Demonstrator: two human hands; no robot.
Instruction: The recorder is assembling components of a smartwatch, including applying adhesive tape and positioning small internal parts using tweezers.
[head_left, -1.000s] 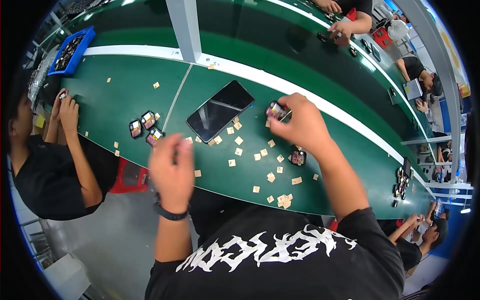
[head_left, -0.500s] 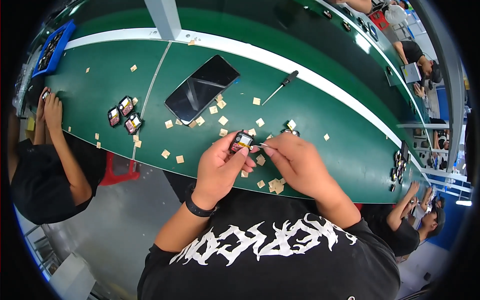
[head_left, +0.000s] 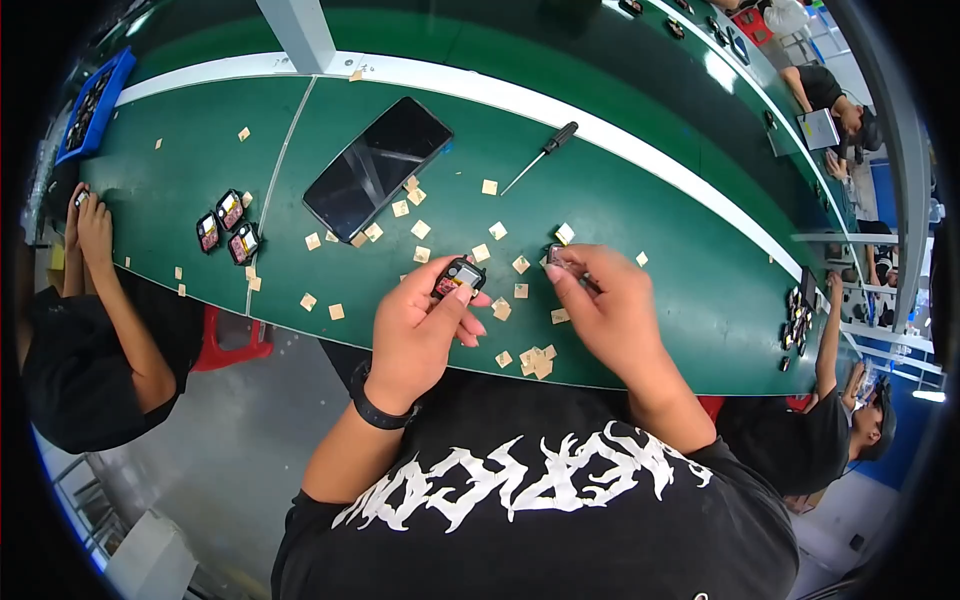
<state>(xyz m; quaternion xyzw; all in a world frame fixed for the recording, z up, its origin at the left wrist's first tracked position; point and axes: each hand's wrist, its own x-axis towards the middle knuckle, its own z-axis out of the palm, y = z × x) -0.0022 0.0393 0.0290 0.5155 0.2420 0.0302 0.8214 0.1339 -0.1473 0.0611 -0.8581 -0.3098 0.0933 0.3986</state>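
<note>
My left hand [head_left: 412, 325] is closed round a small black watch-like case [head_left: 460, 276], its inside facing up with white, yellow and pink parts showing. The thumb presses on its lower edge. To the right, my right hand [head_left: 618, 305] has its thumb and fingertips closed on a second small dark case [head_left: 556, 254] at the table. Most of that case is hidden by the fingers. Pale square paper pieces lie around both hands, one of them a whitish square [head_left: 565, 232] just beyond the second case. A small heap of paper squares [head_left: 540, 362] is near the front edge.
A large black-screened phone [head_left: 378, 168] and a screwdriver [head_left: 545, 153] lie farther back on the green table [head_left: 700, 330]. Three similar cases [head_left: 230, 210] sit to the left, before a blue tray [head_left: 72, 153]. A co-worker's hands [head_left: 95, 225] are at far left; more cases [head_left: 796, 318] lie far right.
My right hand has left the left-hand case, where it pinched a small pale piece, and moved right onto the second case. The pale piece no longer shows. The whole view has shifted slightly.
</note>
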